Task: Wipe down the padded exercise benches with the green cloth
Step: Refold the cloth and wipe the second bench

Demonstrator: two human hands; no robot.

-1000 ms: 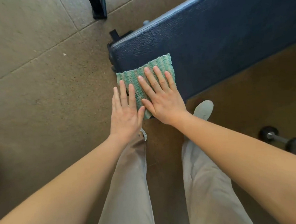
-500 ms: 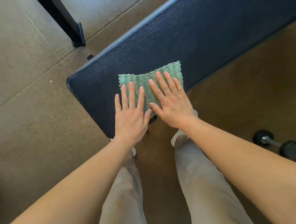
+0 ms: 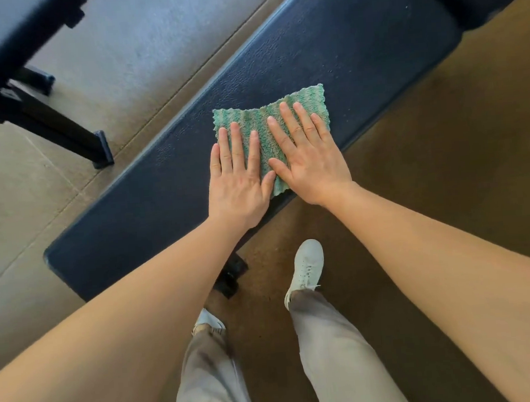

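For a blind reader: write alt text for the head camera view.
Seen from above, a left hand and a right hand press flat, side by side, on a green cloth lying on a dark blue padded bench. Below are light trousers, white shoes and brown floor.
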